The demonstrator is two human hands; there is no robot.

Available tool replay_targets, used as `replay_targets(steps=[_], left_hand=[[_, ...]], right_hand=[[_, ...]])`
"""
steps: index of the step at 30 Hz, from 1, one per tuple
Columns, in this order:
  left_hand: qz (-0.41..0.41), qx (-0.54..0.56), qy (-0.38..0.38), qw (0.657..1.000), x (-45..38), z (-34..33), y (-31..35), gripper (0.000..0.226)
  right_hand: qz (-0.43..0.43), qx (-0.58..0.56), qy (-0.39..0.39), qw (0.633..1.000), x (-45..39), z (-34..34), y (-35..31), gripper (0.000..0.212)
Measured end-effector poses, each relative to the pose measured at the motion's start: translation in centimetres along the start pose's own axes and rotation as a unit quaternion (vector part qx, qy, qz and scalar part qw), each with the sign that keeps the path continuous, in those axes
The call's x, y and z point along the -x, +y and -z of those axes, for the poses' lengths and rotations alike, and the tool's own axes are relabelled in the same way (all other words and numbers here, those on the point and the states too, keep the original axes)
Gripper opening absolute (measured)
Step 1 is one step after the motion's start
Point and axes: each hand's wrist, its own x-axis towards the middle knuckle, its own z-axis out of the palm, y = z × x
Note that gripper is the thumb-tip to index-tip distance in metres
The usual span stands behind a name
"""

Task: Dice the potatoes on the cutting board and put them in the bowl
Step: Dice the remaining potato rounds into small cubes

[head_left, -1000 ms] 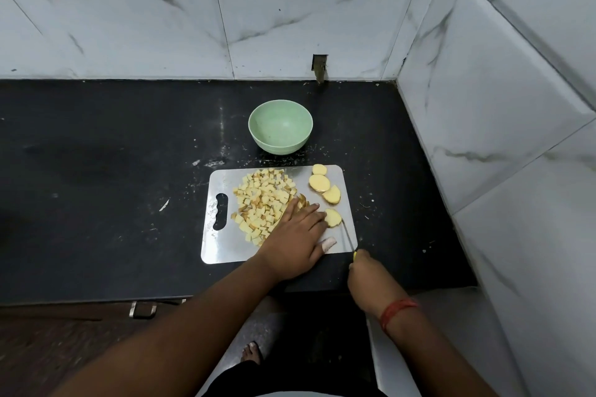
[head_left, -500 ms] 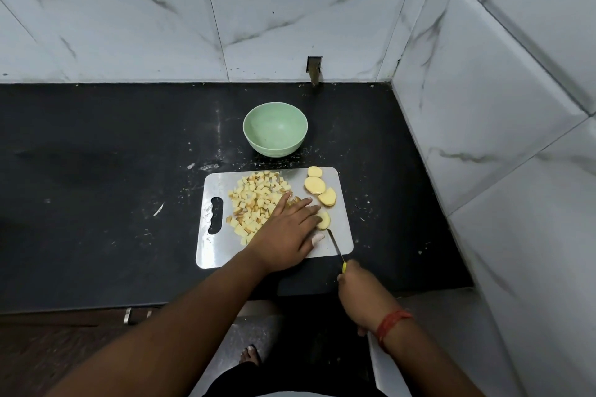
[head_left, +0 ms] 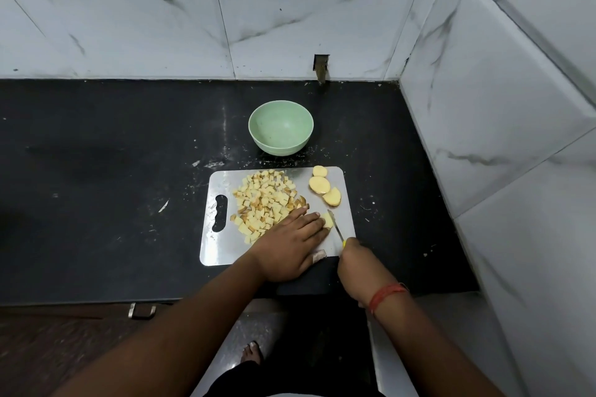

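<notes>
A black counter (head_left: 113, 171) fills the middle of the view, with white marble-look tiles (head_left: 145, 16) on the far wall and on the right wall. Near the front edge of the counter lies a metal cutting board (head_left: 219, 245) with a handle slot on its left side. Just beyond the far edge of the board stands a green bowl (head_left: 280, 127); nothing is seen inside it.

The left hand (head_left: 288, 243) lies flat on the board, fingers straight and close together, and presses down a potato piece (head_left: 328, 221) under the fingertips. The right hand (head_left: 356, 263) is at the near right corner of the board, its fingers curled around the yellow handle of a knife (head_left: 336, 226). The thin blade points to the far side and touches the right side of the pressed piece. A red thread (head_left: 387, 295) is around the right wrist.

A heap of diced potato (head_left: 264, 200) covers the middle of the board, left of the left hand. Three potato slices (head_left: 322, 186) lie at the far right corner of the board, touching each other.
</notes>
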Motion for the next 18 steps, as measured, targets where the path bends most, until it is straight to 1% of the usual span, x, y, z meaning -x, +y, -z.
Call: replay_targets(steps=[5,11,14,18], left_hand=[[0.010,0.016,-0.015,1.000,0.1,-0.3,0.0,0.055],[0.016,0.017,-0.022,0.999,0.2,-0.4,0.1,0.056],[0.015,0.011,-0.031,0.999,0.3,-0.4,0.1,0.058],[0.008,-0.017,-0.043,0.999,0.5,-0.5,0.2,0.059]], right_hand=[[0.002,0.000,-0.004,1.000,-0.6,-0.2,-0.2,0.030],[0.003,-0.009,-0.016,1.000,0.5,-1.8,1.8,0.024],[0.010,-0.014,-0.016,1.000,1.5,-2.2,3.0,0.008],[0.037,-0.028,0.028,0.999,1.8,-1.7,3.2,0.004]])
